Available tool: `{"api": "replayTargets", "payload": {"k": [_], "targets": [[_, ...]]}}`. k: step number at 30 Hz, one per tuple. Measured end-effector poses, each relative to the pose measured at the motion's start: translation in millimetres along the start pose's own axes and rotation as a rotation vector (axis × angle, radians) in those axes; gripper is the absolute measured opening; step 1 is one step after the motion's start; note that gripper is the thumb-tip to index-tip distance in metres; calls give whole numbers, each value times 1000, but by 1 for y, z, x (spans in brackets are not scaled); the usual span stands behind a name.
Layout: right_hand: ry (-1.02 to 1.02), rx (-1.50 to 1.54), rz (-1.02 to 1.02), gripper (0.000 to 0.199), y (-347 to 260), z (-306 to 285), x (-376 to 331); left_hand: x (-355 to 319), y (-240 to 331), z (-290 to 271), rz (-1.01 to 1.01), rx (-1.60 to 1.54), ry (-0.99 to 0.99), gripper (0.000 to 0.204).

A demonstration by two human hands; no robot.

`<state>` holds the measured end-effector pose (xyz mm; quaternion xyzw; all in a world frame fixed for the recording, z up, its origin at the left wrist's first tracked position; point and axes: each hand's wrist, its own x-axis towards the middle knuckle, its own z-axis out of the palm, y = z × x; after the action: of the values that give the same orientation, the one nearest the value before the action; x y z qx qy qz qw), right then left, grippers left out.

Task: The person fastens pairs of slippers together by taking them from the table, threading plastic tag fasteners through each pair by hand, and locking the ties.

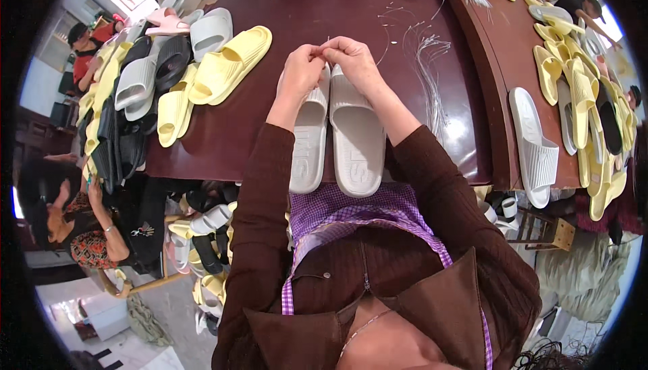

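Note:
A pair of light grey slide slippers lies side by side on the dark red table in front of me, heels toward me. The left slipper (pixel 308 157) and the right slipper (pixel 358 151) almost touch. Over their toe ends my left hand (pixel 302 73) and my right hand (pixel 352 62) meet, fingertips pinched together. What sits between the fingertips is too small to make out. The hands hide much of the toe ends and part of the straps. Right of my right hand lies a loose bunch of thin whitish strands (pixel 428 66).
Yellow slippers (pixel 233 66), with grey, black and pink ones, are heaped on the left of the dark red table (pixel 223 127). On the right, a lone grey slipper (pixel 534 147) lies beside another pile of yellow slippers (pixel 584 93). Other people sit at both sides.

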<state>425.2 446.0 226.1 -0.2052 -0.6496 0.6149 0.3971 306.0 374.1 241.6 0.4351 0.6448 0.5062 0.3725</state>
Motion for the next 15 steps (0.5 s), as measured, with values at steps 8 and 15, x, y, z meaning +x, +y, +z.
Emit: {"api": "replayTargets", "payload": {"k": [8, 15], "targets": [[133, -16, 29, 11, -3, -11, -14, -7, -16, 7, 15, -183, 206, 12], [154, -33, -27, 11, 3, -8, -20, -12, -16, 8, 85, -370, 102, 10]]}}
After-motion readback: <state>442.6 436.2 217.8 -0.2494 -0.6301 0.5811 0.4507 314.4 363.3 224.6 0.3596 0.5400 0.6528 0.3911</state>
